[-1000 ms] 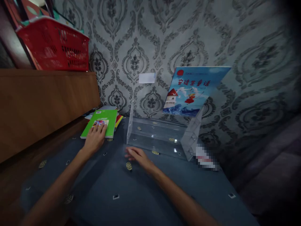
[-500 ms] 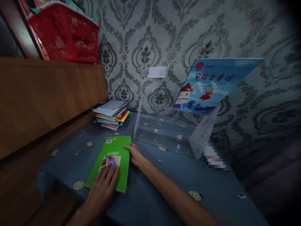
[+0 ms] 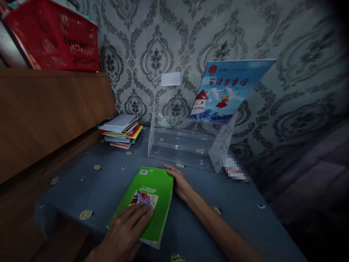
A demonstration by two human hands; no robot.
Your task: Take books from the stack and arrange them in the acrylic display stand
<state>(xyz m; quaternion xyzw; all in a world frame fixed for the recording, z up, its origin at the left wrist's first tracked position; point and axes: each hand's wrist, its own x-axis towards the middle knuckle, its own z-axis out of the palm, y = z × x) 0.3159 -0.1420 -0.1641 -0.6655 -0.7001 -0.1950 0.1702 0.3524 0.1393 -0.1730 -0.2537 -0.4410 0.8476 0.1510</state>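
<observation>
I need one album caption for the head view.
Left hand on a green book, right hand at its edge, clear rack behind.

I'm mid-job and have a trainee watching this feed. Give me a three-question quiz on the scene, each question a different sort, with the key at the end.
1. True or false: the left hand rests on the cover of the green book.
2. Multiple choice: what stands on the wooden cabinet? A. the stack of books; B. the red basket; C. the blue book.
3. Short answer: which of the person's hands is nearer the clear rack?

Key: 1. True. 2. B. 3. The right hand.
</observation>
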